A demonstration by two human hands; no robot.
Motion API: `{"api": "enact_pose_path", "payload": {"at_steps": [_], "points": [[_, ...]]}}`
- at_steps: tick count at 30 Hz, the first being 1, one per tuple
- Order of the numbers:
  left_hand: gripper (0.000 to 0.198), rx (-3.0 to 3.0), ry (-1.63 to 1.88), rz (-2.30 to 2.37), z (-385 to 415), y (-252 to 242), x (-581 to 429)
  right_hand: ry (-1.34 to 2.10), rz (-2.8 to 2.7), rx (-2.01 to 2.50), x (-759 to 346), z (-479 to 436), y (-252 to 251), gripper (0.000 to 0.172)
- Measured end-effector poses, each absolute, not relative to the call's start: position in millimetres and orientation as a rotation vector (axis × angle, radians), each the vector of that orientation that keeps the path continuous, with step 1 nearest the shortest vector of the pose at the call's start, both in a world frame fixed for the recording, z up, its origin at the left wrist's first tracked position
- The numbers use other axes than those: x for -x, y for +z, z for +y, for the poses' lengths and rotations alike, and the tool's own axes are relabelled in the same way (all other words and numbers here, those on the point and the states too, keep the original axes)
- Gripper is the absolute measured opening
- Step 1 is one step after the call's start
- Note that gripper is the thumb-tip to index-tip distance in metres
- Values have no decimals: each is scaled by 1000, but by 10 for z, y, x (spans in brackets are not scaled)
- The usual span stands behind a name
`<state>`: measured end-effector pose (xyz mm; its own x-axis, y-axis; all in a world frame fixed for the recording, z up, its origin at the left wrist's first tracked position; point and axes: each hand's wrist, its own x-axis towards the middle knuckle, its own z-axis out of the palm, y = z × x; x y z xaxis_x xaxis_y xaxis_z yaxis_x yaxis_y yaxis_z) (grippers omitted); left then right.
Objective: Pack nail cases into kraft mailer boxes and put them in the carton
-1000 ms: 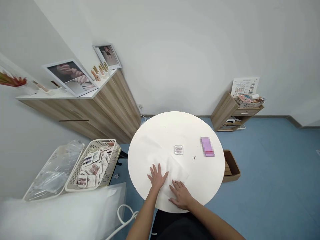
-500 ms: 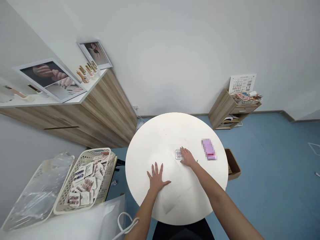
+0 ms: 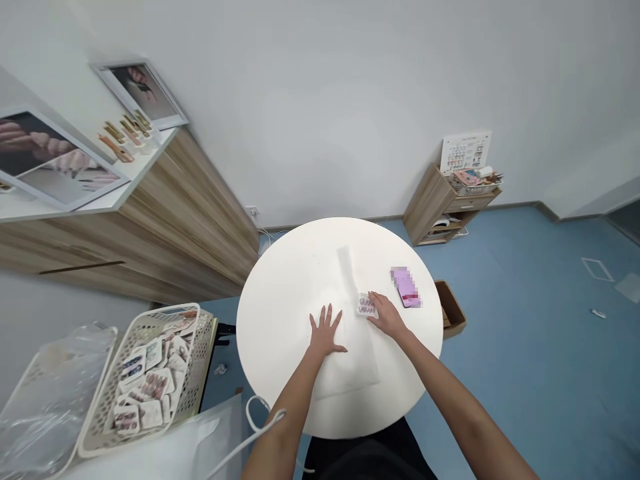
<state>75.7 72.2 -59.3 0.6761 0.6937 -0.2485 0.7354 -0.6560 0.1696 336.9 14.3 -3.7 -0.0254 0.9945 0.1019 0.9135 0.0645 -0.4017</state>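
Note:
A small clear pack of press-on nails [image 3: 367,305], showing rows of pinkish nails, lies near the middle of the round white table [image 3: 275,287]. My right hand [image 3: 387,316] grips its right side, fingers at the upper edge and thumb at the lower one. Under the pack and my left hand stretches a thin translucent plastic bag [image 3: 350,363], with a narrow flap running away toward the far side. My left hand [image 3: 324,335] lies flat on the bag with fingers spread, holding nothing.
Right of the pack lies a purple phone [image 3: 406,287]. A brown box [image 3: 451,309] stands on the floor beyond the table. At the left, a white basket [image 3: 195,350] holds many nail packs, beside another basket with clear plastic bags [image 3: 65,393]. A wooden cabinet [image 3: 200,233] stands behind.
My right hand and the nail pack have shifted right on the table. My left hand has slid right and slightly away from me. The bag's outline shows more clearly.

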Motion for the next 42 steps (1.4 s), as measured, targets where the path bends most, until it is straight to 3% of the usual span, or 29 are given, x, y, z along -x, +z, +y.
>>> {"api": "enact_pose_path", "payload": {"at_steps": [8, 18, 28, 33, 36, 42], "points": [[116, -2606, -25, 1141, 570, -383, -643, 395, -2045, 1808, -2900, -260, 45, 78], [67, -2534, 198, 1110, -529, -379, 142, 677, -2237, 1779, -2375, -450, -311, 74], [29, -2573, 201, 994, -692, -307, -116, 701, -2195, 1870, -2251, -532, -202, 78], [19, -2596, 204, 1054, -624, -276, -215, 574, -2079, 1803, -2272, -885, -140, 61], [20, -2542, 235, 1021, -595, -240, -222, 567, -2138, 1745, -2300, -1165, -141, 60], [21, -2369, 254, 924, -524, -77, -179, 638, -2084, 1901, -2377, -1314, -74, 23]]}}
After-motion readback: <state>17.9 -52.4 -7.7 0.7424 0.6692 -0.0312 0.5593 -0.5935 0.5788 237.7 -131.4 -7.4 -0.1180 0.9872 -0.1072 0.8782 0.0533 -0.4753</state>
